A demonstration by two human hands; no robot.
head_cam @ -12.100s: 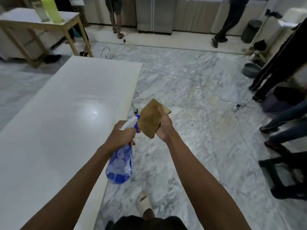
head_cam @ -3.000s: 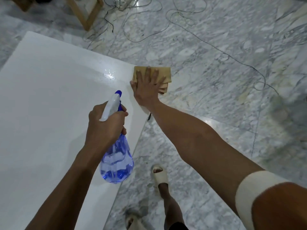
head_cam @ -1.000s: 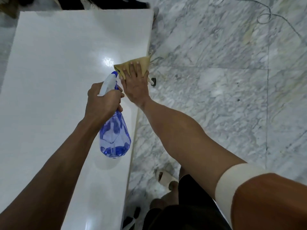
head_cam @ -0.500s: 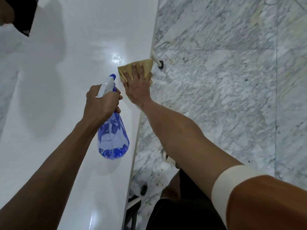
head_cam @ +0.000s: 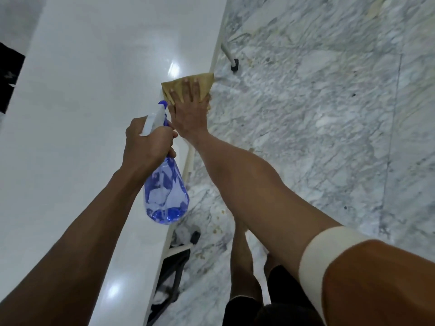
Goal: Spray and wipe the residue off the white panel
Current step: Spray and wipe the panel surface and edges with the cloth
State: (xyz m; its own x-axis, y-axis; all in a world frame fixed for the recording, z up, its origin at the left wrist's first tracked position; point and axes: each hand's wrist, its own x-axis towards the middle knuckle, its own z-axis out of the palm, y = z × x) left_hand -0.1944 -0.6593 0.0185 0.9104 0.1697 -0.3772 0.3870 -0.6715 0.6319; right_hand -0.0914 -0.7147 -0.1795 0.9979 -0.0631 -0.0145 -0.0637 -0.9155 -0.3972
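The glossy white panel (head_cam: 94, 114) fills the left half of the head view, its right edge running from top centre down to the bottom. A tan cloth (head_cam: 173, 87) lies at that right edge, and my right hand (head_cam: 189, 114) presses it flat with straight, spread fingers. My left hand (head_cam: 147, 143) grips the neck of a translucent blue spray bottle (head_cam: 166, 194) with a white trigger head, held just above the panel's edge and close beside my right wrist.
Grey-veined marble floor (head_cam: 317, 114) lies to the right of the panel. A white support leg with a black foot (head_cam: 231, 60) shows beyond the cloth. Black frame parts (head_cam: 171, 274) sit under the panel's edge near my legs. A dark object (head_cam: 9, 76) is at the far left.
My right hand has slid the cloth along the panel's right edge while the view shifted with my walking. The left hand keeps the bottle in the same grip beside it.
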